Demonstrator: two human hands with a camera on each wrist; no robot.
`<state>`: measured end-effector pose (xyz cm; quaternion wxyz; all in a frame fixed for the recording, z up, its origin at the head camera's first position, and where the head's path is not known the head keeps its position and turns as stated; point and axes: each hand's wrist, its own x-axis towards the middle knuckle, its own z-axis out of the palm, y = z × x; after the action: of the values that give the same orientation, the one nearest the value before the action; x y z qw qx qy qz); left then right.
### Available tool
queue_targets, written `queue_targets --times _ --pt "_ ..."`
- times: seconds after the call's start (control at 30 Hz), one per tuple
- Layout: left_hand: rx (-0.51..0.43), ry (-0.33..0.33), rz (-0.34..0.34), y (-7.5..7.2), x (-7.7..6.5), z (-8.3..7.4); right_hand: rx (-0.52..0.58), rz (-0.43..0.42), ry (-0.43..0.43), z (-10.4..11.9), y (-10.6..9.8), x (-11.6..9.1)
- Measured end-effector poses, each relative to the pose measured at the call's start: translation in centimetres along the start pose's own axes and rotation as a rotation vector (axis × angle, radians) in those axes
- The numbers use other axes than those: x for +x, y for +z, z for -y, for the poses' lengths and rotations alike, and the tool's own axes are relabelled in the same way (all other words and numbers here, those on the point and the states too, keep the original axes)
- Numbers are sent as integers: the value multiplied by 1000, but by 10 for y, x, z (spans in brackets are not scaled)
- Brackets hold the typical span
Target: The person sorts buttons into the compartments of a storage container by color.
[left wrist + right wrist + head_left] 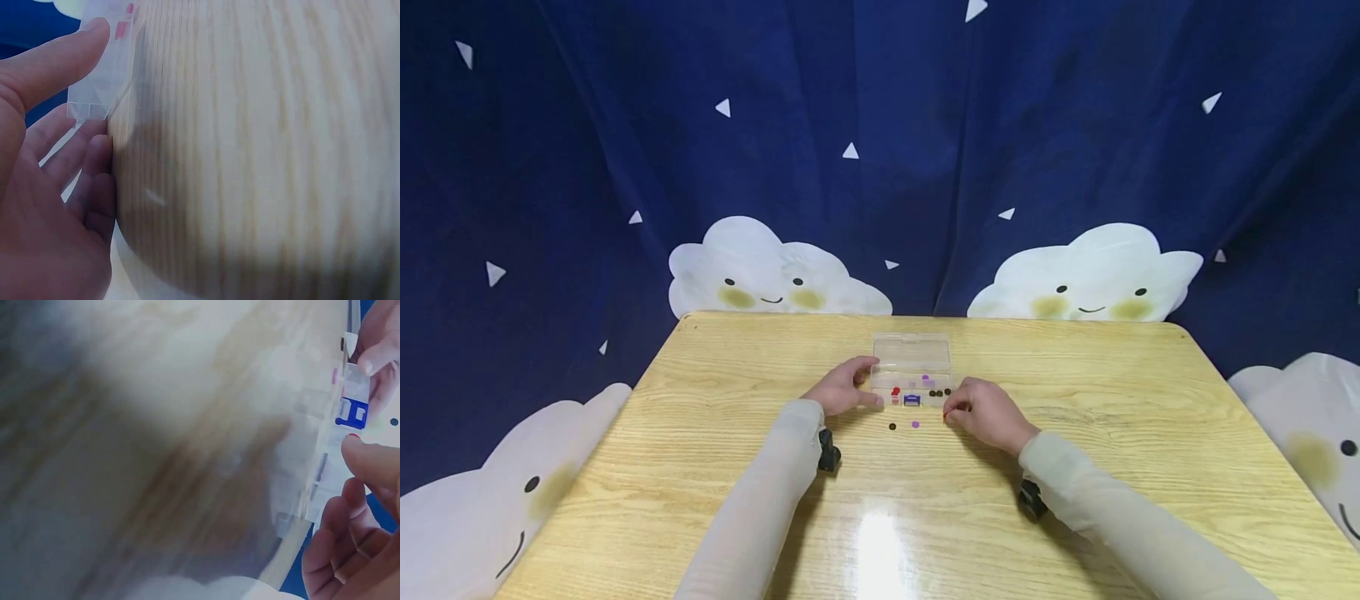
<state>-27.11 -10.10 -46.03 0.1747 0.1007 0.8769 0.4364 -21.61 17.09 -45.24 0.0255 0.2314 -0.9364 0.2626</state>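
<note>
A clear plastic box [912,367] lies on the table with its lid swung back, a blue-and-white label [912,401] on its front. My left hand [842,389] grips the box's left end, thumb along the front and fingers round the side. Red discs [896,391], purple discs [926,378] and dark discs [939,393] sit in the box. Between thumb and forefinger, my right hand [991,415] pinches a small red disc [945,416] just off the box's front right corner. In the right wrist view only a sliver of that red disc [354,435] shows past the thumb.
A purple disc [915,425] and a black disc [892,427] lie on the wooden table [737,492] in front of the box. Behind the table's far edge hangs a dark blue curtain [895,192] with white clouds and triangles.
</note>
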Motion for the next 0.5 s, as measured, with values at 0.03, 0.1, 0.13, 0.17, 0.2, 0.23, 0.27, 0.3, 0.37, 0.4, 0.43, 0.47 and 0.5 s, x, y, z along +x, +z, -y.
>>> queue_targets --times 0.03,0.1,0.13,0.17,0.2,0.23,0.27,0.3,0.37,0.4,0.43,0.47,0.5 --pt "-1 1 0 0 0 0 5 -2 9 0 0 1" --pt "0 2 0 0 0 0 14 -7 13 0 -2 2" --pt "-2 2 0 0 0 1 20 -10 16 0 -2 3" --pt "-1 2 1 0 0 1 22 -12 21 0 -3 4" --pt "0 2 0 0 1 2 28 -13 25 0 -4 4" --pt "1 1 -1 0 1 2 33 -14 29 0 -5 5" --pt "4 1 -2 1 1 3 33 -17 29 0 -6 5" --pt "6 0 -2 1 2 3 33 -20 32 0 -6 6" --pt "8 -3 -4 1 3 4 33 -25 36 0 -8 7" --pt "8 -3 -6 1 3 4 35 -29 35 0 -9 7" --pt "7 -2 -6 1 3 4 35 -32 34 0 -10 8" --pt "4 0 -6 1 3 4 35 -36 34 0 -11 9" --pt "2 0 -6 1 3 3 37 -39 33 0 -12 10"
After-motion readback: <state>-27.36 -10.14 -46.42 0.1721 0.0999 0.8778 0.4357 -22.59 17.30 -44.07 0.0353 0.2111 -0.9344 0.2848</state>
